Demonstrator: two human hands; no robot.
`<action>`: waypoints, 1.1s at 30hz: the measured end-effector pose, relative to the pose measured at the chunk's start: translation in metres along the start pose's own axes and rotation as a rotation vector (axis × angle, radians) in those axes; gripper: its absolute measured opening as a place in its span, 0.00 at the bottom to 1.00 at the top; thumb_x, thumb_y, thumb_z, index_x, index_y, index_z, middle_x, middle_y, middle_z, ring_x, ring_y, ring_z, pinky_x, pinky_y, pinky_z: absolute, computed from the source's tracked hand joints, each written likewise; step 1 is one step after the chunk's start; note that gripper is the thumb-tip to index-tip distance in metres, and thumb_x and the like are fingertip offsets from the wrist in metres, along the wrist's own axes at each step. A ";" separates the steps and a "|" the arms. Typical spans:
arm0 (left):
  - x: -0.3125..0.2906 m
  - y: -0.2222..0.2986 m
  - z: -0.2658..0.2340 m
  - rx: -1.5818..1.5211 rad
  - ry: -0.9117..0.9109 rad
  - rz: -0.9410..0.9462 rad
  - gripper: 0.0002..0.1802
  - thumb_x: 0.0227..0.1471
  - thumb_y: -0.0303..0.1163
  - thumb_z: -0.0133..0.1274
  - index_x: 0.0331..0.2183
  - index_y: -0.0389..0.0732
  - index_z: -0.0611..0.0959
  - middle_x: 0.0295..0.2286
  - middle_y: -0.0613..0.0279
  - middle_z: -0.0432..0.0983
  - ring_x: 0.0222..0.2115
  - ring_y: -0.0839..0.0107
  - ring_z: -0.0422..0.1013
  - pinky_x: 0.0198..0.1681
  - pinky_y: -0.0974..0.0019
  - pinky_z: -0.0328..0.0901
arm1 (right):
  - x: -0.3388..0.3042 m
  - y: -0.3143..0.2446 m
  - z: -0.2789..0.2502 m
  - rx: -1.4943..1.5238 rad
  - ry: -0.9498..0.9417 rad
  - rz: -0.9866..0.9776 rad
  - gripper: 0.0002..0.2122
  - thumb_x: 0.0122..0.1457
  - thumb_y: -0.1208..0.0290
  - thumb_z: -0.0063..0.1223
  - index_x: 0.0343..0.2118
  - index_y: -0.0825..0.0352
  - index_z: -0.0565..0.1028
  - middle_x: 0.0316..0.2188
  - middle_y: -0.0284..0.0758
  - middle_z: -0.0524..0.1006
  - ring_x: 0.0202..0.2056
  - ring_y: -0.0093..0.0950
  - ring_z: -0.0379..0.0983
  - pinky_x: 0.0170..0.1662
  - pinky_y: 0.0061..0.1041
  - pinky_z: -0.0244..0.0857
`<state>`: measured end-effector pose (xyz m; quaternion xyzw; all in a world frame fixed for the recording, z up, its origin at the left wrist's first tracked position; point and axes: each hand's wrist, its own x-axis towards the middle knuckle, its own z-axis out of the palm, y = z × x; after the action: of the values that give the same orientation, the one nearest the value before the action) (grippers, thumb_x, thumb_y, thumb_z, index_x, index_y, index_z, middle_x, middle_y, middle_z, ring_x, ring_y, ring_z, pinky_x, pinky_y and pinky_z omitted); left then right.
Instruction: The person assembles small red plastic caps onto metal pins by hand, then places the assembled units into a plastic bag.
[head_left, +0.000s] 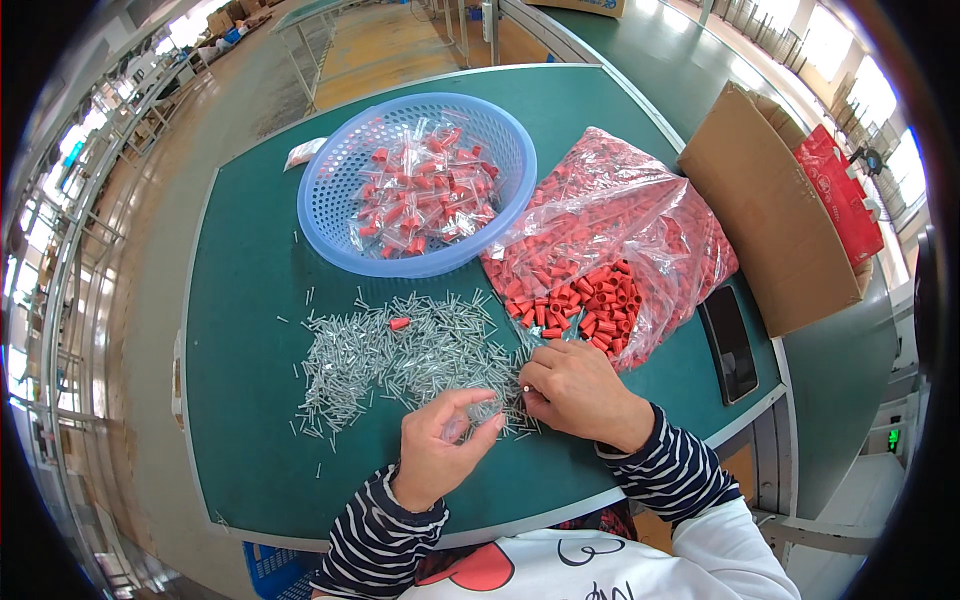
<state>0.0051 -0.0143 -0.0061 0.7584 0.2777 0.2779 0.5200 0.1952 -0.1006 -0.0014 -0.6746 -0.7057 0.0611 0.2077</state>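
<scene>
My left hand [438,448] is closed around a small clear plastic bag [482,408], its thumb and forefinger holding the bag's sides. Just to the right, my right hand [590,392] pinches a small metal screw [526,388], whose end shows at the fingertips. Both hands are over the near right edge of a loose pile of silvery screws [350,365]. One red plastic cap [399,323] lies on that pile. Beyond my right hand, a large clear bag [690,235] lies with its mouth toward me, and loose red caps [605,305] show there.
A blue perforated basket [318,205] holds several small filled bags with red caps. A black phone [730,345] lies at the right edge of the green table [240,400]. Behind it stands a cardboard box [765,215] with a red bag [835,190]. A small packet [303,153] lies beside the basket.
</scene>
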 end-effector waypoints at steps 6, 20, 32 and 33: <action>0.001 -0.001 0.002 0.002 0.006 0.011 0.15 0.42 0.24 0.65 0.37 0.38 0.82 0.15 0.76 0.60 0.16 0.87 0.53 0.20 0.79 0.49 | 0.001 0.000 0.002 0.031 0.009 -0.031 0.05 0.45 0.71 0.57 0.22 0.66 0.75 0.24 0.36 0.73 0.31 0.35 0.73 0.34 0.35 0.67; 0.000 -0.002 0.003 -0.049 0.031 -0.003 0.18 0.42 0.24 0.66 0.39 0.37 0.81 0.15 0.78 0.60 0.16 0.88 0.52 0.20 0.79 0.48 | 0.005 -0.007 0.002 1.209 0.133 0.303 0.06 0.58 0.72 0.59 0.35 0.68 0.78 0.27 0.26 0.72 0.27 0.12 0.64 0.28 0.16 0.58; -0.001 -0.003 0.006 -0.126 0.036 0.022 0.19 0.42 0.22 0.66 0.39 0.36 0.79 0.16 0.78 0.60 0.17 0.89 0.53 0.20 0.81 0.48 | 0.006 -0.020 0.008 1.132 0.191 0.171 0.06 0.55 0.75 0.62 0.36 0.66 0.81 0.29 0.28 0.75 0.27 0.16 0.64 0.28 0.16 0.57; -0.002 -0.003 0.007 -0.132 0.036 0.023 0.19 0.43 0.22 0.66 0.39 0.35 0.79 0.16 0.78 0.60 0.17 0.89 0.52 0.20 0.81 0.48 | 0.005 -0.020 0.008 1.132 0.192 0.173 0.06 0.55 0.75 0.62 0.36 0.66 0.81 0.29 0.28 0.75 0.27 0.16 0.64 0.28 0.16 0.57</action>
<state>0.0081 -0.0186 -0.0114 0.7204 0.2594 0.3154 0.5605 0.1739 -0.0955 -0.0002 -0.5162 -0.4837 0.3843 0.5932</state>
